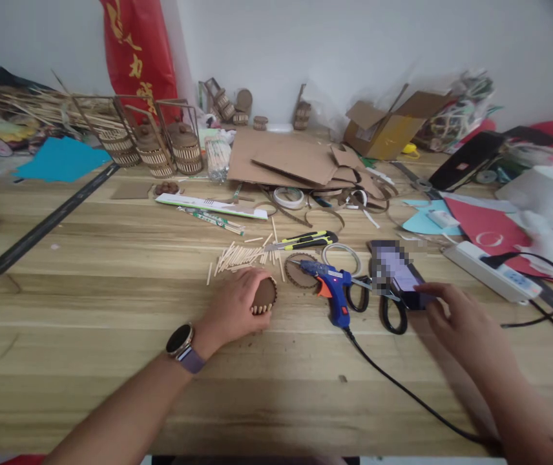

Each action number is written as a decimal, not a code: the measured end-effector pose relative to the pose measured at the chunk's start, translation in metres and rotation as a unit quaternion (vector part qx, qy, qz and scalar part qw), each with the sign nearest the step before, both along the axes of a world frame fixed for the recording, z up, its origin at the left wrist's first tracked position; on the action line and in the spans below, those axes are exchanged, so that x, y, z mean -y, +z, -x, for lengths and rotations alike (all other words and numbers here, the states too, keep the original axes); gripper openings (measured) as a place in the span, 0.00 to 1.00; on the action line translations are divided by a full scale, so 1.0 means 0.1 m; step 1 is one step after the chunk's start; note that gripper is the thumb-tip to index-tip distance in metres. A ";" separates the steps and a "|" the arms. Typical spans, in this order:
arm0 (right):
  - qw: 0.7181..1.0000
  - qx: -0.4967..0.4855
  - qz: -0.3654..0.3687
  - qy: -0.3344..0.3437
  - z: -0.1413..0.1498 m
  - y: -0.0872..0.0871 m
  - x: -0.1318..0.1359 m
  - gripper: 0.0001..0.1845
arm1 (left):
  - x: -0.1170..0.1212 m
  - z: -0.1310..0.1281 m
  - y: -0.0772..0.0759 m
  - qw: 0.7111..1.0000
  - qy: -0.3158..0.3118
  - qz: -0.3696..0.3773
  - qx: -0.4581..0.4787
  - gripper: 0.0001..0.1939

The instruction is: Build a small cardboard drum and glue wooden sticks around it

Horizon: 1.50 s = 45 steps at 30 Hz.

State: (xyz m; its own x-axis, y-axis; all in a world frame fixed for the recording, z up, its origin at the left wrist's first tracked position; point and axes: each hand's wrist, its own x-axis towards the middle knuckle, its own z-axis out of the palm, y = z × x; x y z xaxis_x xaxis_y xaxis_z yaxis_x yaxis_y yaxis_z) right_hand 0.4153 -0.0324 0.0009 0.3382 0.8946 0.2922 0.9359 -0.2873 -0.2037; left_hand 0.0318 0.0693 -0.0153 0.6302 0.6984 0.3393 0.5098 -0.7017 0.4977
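Observation:
My left hand (238, 307), with a watch on its wrist, is closed round a small round cardboard piece (263, 296) edged with short wooden sticks. My fingers cover its left side. Just behind it lies a pile of short sticks (240, 256). At the right, my right hand (455, 316) reaches over the near edge of a phone (397, 268) with its index finger stretched out; the phone's screen is lit. A blue glue gun (337, 294) lies between my hands, its nozzle over a cardboard ring (300, 270). Scissors (393, 313) lie beside the gun.
A box cutter (308, 241) and a white ring (342, 259) lie behind the glue gun. Its cord (402, 384) runs toward the front right. A power strip (492, 271) stands at right. Cardboard sheets (286, 155) and finished small stick baskets (187, 152) are at the back.

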 end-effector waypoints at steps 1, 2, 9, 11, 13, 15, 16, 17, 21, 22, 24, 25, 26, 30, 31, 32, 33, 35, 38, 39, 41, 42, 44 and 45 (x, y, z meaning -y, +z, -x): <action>1.000 0.006 -0.005 -0.003 -0.01 0.00 -0.01 0.19 | 0.00 0.00 0.00 1.000 0.001 0.003 0.002 0.31; 1.000 0.013 -0.009 -0.004 -0.01 0.02 -0.03 0.19 | 0.00 0.00 0.00 1.000 0.001 0.006 0.003 0.31; 1.000 0.020 -0.007 0.023 0.02 0.15 -0.26 0.19 | 0.00 0.00 -0.02 1.000 0.003 -0.003 -0.006 0.31; 1.000 0.014 0.000 0.025 0.02 0.17 -0.34 0.18 | 0.00 0.00 -0.02 1.000 0.003 -0.007 -0.008 0.31; 1.000 0.006 0.009 0.026 0.02 0.18 -0.42 0.18 | 0.00 0.00 -0.02 1.000 0.002 -0.007 -0.008 0.31; 0.999 -0.001 0.020 0.026 0.03 0.18 -0.48 0.17 | 0.00 0.00 -0.01 1.000 0.001 -0.005 -0.009 0.30; 0.999 -0.005 0.026 0.027 0.03 0.19 -0.50 0.17 | 0.00 0.00 -0.01 1.000 0.000 -0.004 -0.009 0.30; 0.999 -0.008 0.032 0.027 0.04 0.19 -0.52 0.17 | 0.00 0.00 -0.01 1.000 0.000 -0.002 -0.008 0.30; 0.998 -0.022 0.050 0.022 0.08 0.22 -0.55 0.16 | 0.00 0.00 -0.01 1.000 -0.005 0.002 -0.003 0.30; 0.998 -0.025 0.051 0.017 0.10 0.24 -0.55 0.16 | 0.00 0.00 -0.01 1.000 -0.005 0.000 -0.002 0.30; 0.998 -0.029 0.046 0.005 0.13 0.29 -0.54 0.16 | 0.00 0.00 -0.02 1.000 -0.005 -0.004 -0.003 0.30; 0.999 -0.030 0.041 -0.001 0.15 0.32 -0.53 0.17 | 0.00 0.00 -0.02 1.000 -0.004 -0.005 -0.005 0.30; 0.999 -0.030 0.036 -0.005 0.17 0.36 -0.51 0.17 | 0.00 0.00 -0.03 1.000 -0.004 -0.006 -0.007 0.29; 0.999 -0.031 0.018 0.004 0.40 0.48 -0.39 0.15 | 0.01 -0.01 -0.02 1.000 0.000 -0.005 -0.012 0.30; 0.999 -0.034 0.015 0.019 0.50 0.50 -0.35 0.14 | 0.01 -0.01 -0.01 1.000 0.002 -0.004 -0.013 0.30; 0.998 -0.040 0.012 0.039 0.60 0.50 -0.30 0.14 | 0.01 0.00 -0.01 1.000 0.004 -0.005 -0.014 0.30; 0.997 -0.049 0.018 0.060 0.72 0.49 -0.26 0.15 | 0.01 0.00 0.00 1.000 0.005 -0.005 -0.014 0.30; 0.990 -0.077 0.072 0.089 0.95 0.45 -0.18 0.17 | 0.01 0.00 0.01 1.000 0.006 -0.005 -0.014 0.30; 0.976 -0.083 0.183 0.083 1.22 0.36 -0.13 0.18 | 0.02 0.00 0.02 1.000 0.006 0.000 -0.015 0.31; 0.973 -0.077 0.206 0.075 1.28 0.34 -0.13 0.18 | 0.02 0.00 0.02 1.000 0.006 0.001 -0.016 0.30; 0.970 -0.063 0.227 0.064 1.35 0.31 -0.16 0.18 | 0.02 0.00 0.02 1.000 0.004 0.001 -0.015 0.30; 0.969 -0.057 0.232 0.063 1.37 0.31 -0.18 0.18 | 0.02 0.00 0.02 1.000 0.004 0.000 -0.015 0.30; 0.968 -0.047 0.241 0.061 1.38 0.32 -0.24 0.20 | 0.02 0.00 0.02 1.000 0.003 0.000 -0.018 0.30; 0.968 -0.045 0.241 0.059 1.39 0.32 -0.27 0.20 | 0.02 0.00 0.01 1.000 0.004 0.001 -0.022 0.30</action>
State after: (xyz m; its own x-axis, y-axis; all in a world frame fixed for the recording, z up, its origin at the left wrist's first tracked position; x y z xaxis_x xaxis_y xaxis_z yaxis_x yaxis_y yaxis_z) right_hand 0.2767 -0.0055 0.0328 0.2303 0.9533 -0.1953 0.9527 -0.2617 -0.1542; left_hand 0.0317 0.0670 -0.0142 0.6389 0.7035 0.3111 0.5361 -0.6973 0.4758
